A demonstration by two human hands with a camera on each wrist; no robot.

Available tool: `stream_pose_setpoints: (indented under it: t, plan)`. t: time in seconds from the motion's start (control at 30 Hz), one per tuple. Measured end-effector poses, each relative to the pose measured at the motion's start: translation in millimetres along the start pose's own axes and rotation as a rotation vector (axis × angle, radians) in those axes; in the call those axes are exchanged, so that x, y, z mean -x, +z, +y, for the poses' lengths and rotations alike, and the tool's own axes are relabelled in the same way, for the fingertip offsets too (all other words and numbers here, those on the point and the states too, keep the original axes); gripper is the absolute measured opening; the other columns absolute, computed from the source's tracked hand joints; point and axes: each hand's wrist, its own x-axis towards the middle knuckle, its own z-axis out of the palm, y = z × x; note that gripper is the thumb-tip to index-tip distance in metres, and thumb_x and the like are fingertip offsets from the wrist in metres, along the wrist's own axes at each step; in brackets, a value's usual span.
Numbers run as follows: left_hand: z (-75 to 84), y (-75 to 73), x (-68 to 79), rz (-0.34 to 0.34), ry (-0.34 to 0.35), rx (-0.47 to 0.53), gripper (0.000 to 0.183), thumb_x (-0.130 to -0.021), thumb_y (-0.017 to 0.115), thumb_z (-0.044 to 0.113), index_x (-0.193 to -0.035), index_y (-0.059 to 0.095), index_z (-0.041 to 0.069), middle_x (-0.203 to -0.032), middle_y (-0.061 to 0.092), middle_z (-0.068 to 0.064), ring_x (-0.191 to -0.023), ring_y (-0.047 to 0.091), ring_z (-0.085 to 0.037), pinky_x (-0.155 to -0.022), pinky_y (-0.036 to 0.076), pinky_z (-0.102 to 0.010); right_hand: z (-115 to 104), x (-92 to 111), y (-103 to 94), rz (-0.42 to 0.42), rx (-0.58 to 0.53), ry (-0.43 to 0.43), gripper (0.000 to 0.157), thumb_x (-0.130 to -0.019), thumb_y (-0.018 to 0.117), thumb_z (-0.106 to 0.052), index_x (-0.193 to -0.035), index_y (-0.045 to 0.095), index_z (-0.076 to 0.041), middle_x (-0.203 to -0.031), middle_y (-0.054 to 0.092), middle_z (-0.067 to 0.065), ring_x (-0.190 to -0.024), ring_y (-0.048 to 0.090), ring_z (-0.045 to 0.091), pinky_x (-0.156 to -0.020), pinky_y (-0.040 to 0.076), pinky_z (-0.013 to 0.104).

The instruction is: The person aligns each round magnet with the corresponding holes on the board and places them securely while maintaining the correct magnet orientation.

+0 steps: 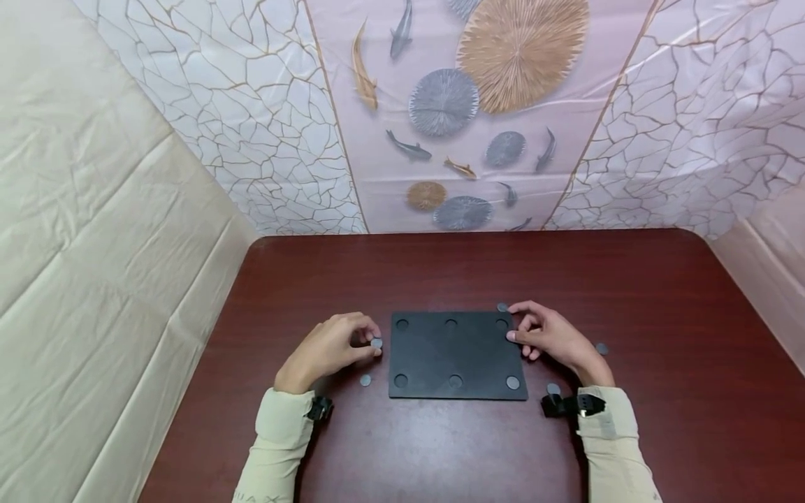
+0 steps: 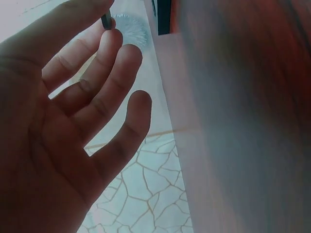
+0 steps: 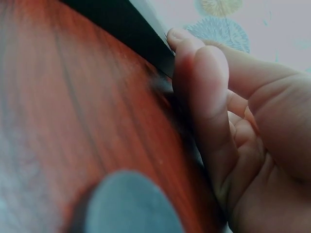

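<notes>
Risk: small round grey disc [image 1: 376, 343], just left of the flat black rectangular board [image 1: 455, 356], might slip, as only the left hand's [image 1: 330, 346] thumb and fingertip pinch it. Right hand's [image 1: 553, 339] thumb sits at the board's right edge; a sideways push could shift the board. Pose: both hands angle inward. Right index reaches past the far corner, other fingers curled; cannot tell whether they grip the edge.
</notes>
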Motion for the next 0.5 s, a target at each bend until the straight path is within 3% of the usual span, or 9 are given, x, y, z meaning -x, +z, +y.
stream_pose_setpoints:
  t: [0.3, 0.5]
  plan:
    - [4.0, 5.2, -7.4, 0.025, 0.011, -0.032, 0.015, -0.090, 0.087, 0.029, -0.098, 0.076, 0.023, -0.086, 0.063, 0.018, -0.080, 0.061, -0.002, -0.073, 0.053, -0.026, -1.5, 0.5, -3.3, 0.022, 0.001, 0.031, 0.050, -0.105, 0.069, -0.020, -0.147, 0.049, 0.001, -0.084, 0.065, 0.016, -0.064, 0.067, 0.022, -0.060, 0.061, 0.037]
    - [6.4, 6.8, -6.8, 0.053, -0.020, -0.041, 0.018, -0.087, 0.089, 0.034, -0.092, 0.073, 0.027, -0.081, 0.062, 0.019, -0.077, 0.060, 0.000, -0.070, 0.052, -0.026, -2.6, -1.1, -2.7, 0.008, -0.039, 0.031, 0.050, -0.108, 0.064, -0.017, -0.149, 0.046, 0.004, -0.085, 0.063, 0.017, -0.064, 0.067, 0.021, -0.059, 0.060, 0.036]
